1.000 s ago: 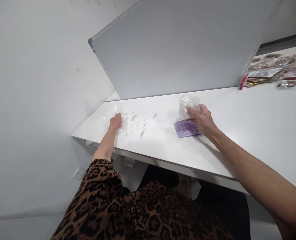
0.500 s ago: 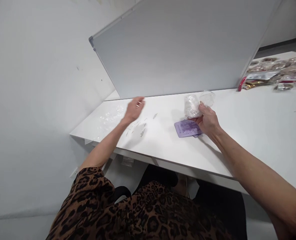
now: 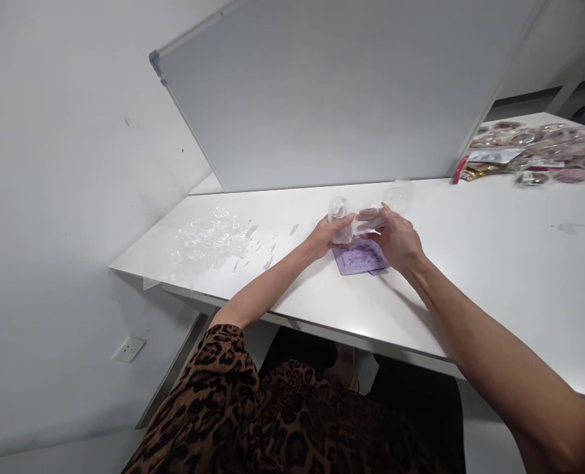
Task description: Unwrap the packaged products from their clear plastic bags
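My left hand (image 3: 325,238) is closed around a shiny bundle in clear plastic (image 3: 339,207), whose contents I cannot make out. Close beside it, my right hand (image 3: 400,242) grips clear plastic packaging (image 3: 369,220), with the thumb on top. A loose, see-through flap (image 3: 401,192) of plastic sticks out beyond the right fingers. Whether the two pieces are joined is hard to see. Under both hands lie purple cards (image 3: 359,259), slightly fanned on the white table (image 3: 490,263).
Crumpled clear plastic (image 3: 211,237) lies at the table's left end. Behind the table leans a large whiteboard (image 3: 332,99). Several clear-wrapped packets (image 3: 544,148) are heaped at the far right, by a red object (image 3: 460,170). A wall socket (image 3: 129,349) is low on the left.
My left hand has moved right, away from the crumpled plastic, and taken hold of the wrapped bundle. My right hand stays on the plastic. The whole view has shifted slightly.
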A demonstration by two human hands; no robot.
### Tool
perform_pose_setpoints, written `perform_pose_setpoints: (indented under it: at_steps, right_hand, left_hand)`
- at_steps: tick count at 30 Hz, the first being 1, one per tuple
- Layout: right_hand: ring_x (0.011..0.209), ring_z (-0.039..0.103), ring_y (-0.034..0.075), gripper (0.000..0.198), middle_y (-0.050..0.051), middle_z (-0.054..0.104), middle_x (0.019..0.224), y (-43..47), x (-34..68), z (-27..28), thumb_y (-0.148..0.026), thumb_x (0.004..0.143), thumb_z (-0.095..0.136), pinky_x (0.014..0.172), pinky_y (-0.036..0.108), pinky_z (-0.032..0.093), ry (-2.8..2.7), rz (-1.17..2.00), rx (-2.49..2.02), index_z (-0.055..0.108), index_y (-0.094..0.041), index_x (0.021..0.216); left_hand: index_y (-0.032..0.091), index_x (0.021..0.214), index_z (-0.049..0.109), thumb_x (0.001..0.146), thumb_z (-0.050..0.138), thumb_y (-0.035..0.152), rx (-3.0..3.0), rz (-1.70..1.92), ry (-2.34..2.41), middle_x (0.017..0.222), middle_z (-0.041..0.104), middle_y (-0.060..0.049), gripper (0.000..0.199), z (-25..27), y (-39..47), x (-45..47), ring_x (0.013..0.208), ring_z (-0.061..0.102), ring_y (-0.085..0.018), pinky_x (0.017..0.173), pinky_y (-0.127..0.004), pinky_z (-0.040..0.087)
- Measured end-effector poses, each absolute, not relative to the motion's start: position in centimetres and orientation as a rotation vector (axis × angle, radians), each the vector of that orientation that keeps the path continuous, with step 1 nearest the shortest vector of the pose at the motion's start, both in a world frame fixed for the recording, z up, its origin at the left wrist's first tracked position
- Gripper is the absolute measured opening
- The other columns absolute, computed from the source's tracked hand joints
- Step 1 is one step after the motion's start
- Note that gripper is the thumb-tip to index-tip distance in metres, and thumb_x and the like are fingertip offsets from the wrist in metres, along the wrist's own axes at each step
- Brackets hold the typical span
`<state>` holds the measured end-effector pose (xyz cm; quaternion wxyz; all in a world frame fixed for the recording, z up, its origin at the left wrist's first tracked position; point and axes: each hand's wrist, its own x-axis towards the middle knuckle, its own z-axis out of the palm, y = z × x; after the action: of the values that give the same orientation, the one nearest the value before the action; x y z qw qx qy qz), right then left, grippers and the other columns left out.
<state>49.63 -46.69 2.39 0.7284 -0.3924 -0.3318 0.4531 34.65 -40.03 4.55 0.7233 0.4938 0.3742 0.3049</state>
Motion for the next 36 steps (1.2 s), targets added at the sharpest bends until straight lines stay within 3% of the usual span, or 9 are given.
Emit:
perform_pose_setpoints:
  at_steps: [3,7,14,17,20,24,29,33,36]
  right_hand:
    - [0.084,0.069,0.018,0.034,0.005,0.074,0.096,-46.5,50.3,2.4,-0.057,0.084,0.074,0.061,0.026,0.059,-0.679,1.015,-0.795,0.071,-0.023,0.087]
    - [0.083,0.07,0.019,0.032,0.004,0.073,0.097,-45.7,52.0,1.6,-0.058,0.087,0.069,0.067,0.031,0.062,-0.556,0.986,-0.749,0.067,-0.026,0.089]
    - [0.12,0.067,0.026,0.047,0.006,0.071,0.123,-46.8,51.3,2.6,-0.074,0.085,0.067,0.087,0.039,0.063,-0.658,1.074,-0.71,0.068,-0.03,0.101]
    - [0.103,0.071,0.021,0.042,0.004,0.073,0.114,-47.3,49.9,2.6,-0.056,0.073,0.088,0.079,0.033,0.064,-0.676,1.219,-0.847,0.071,-0.028,0.099]
    - [0.084,0.068,0.016,0.035,0.002,0.071,0.094,-47.2,49.4,2.2,-0.039,0.065,0.095,0.067,0.027,0.061,-0.659,1.23,-0.966,0.072,-0.024,0.085]
    - [0.079,0.066,0.014,0.024,0.0,0.069,0.087,-47.0,50.4,2.3,-0.036,0.073,0.09,0.069,0.026,0.06,-0.645,1.076,-0.889,0.071,-0.024,0.082]
    - [0.085,0.069,0.019,0.013,0.001,0.073,0.095,-47.1,51.8,3.1,-0.039,0.084,0.077,0.069,0.033,0.061,-0.681,1.001,-0.816,0.07,-0.028,0.084]
    - [0.087,0.07,0.018,0.015,0.002,0.074,0.092,-47.0,52.2,3.4,-0.038,0.087,0.071,0.072,0.033,0.062,-0.634,1.002,-0.76,0.067,-0.025,0.08]
    - [0.086,0.071,0.02,0.016,0.003,0.073,0.087,-47.0,52.0,3.5,-0.038,0.087,0.07,0.069,0.033,0.062,-0.629,1.019,-0.795,0.066,-0.025,0.079]
  left_hand:
    - [0.013,0.112,0.066,0.094,0.067,0.03,0.918,0.654,0.716,0.094,0.075,-0.009,0.025,3.7,-38.9,34.1,0.079,0.074,-0.02,0.069,-0.031,0.061]
    - [0.014,0.117,0.068,0.1,0.057,0.035,0.725,0.676,0.586,0.094,0.077,-0.01,0.029,3.2,-38.6,33.4,0.079,0.075,-0.021,0.068,-0.032,0.061]
    - [0.02,0.124,0.071,0.1,0.06,0.03,0.591,0.743,0.545,0.098,0.078,-0.004,0.028,2.8,-38.6,33.6,0.082,0.073,-0.016,0.089,-0.033,0.06]
    - [0.018,0.122,0.071,0.103,0.054,0.033,0.566,0.732,0.528,0.095,0.077,-0.005,0.029,2.7,-38.6,33.5,0.081,0.073,-0.016,0.091,-0.034,0.059]
    - [0.016,0.122,0.07,0.105,0.044,0.054,0.547,0.667,0.479,0.103,0.078,-0.011,0.049,2.9,-38.8,33.2,0.091,0.075,-0.023,0.091,-0.041,0.061]
    - [0.016,0.127,0.066,0.097,0.049,0.07,0.549,0.6,0.501,0.113,0.076,-0.016,0.065,3.0,-39.0,32.8,0.101,0.075,-0.029,0.095,-0.051,0.06]
    - [0.019,0.128,0.062,0.093,0.068,0.036,0.61,0.601,0.498,0.109,0.075,-0.01,0.04,2.7,-39.2,32.6,0.095,0.076,-0.025,0.102,-0.054,0.057]
    - [0.024,0.124,0.062,0.079,0.066,0.007,0.639,0.611,0.457,0.099,0.073,-0.002,0.049,2.6,-39.6,32.4,0.087,0.074,-0.018,0.107,-0.053,0.054]
    - [0.023,0.119,0.063,0.075,0.068,0.001,0.709,0.58,0.44,0.099,0.073,0.0,0.049,2.7,-40.0,32.4,0.087,0.072,-0.017,0.11,-0.051,0.051]
